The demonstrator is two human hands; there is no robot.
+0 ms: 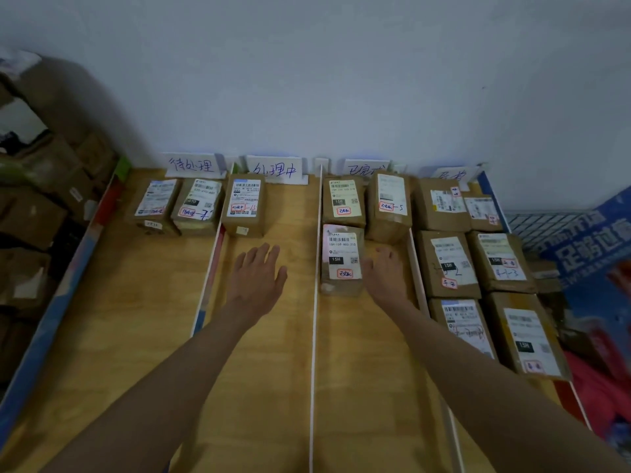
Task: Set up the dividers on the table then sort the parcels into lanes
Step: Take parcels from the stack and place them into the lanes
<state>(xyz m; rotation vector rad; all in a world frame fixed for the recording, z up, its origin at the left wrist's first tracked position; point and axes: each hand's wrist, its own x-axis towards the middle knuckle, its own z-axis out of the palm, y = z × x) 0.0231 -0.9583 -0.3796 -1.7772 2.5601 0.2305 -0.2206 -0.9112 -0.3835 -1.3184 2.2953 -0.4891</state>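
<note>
Upright white dividers (313,319) split the wooden table (136,319) into four lanes, each with a handwritten sign at the back wall. Two brown parcels (196,206) lie in the far-left lane. One parcel (244,204) lies in the second lane. Three parcels lie in the third lane, the nearest one (342,259) in front. Several parcels (447,264) fill the right lane. My left hand (257,278) hovers over the second lane, fingers straight, holding nothing. My right hand (386,274) is in the third lane, just right of the nearest parcel, fingers relaxed and apart from it.
Stacked cardboard boxes (41,213) stand to the left of the table. A blue printed banner (587,247) and red material (601,380) lie off the right edge. A white wall runs behind the signs.
</note>
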